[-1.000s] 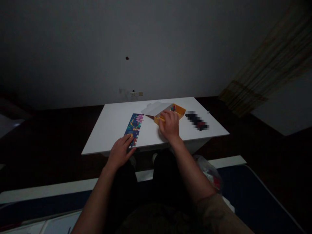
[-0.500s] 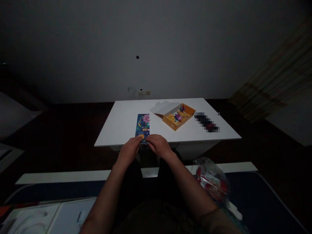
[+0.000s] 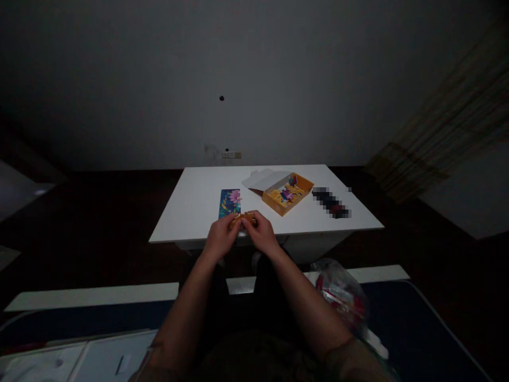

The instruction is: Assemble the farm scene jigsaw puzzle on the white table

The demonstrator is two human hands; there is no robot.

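My left hand (image 3: 221, 237) and my right hand (image 3: 260, 232) meet at the near edge of the white table. Between them they pinch jigsaw puzzle pieces (image 3: 248, 216) whose orange side shows; my fingers hide how many. Just beyond lies a joined jigsaw strip (image 3: 229, 202), dark blue with a pink flower, flat on the table. Its near end is hidden behind my hands. Farther right stands an open orange box (image 3: 274, 204) with loose jigsaw pieces (image 3: 287, 194) inside.
The box's white lid flap (image 3: 260, 179) leans out to the left. A pixelated dark object (image 3: 332, 203) lies right of the box on the white table (image 3: 191, 212). By my right arm, a clear plastic bag (image 3: 342, 292) with red contents rests on the dark blue seat.
Both hands have closed together and lifted, and orange-sided puzzle pieces now show between them. Less of the strip's near end is visible. The camera view has shifted slightly.
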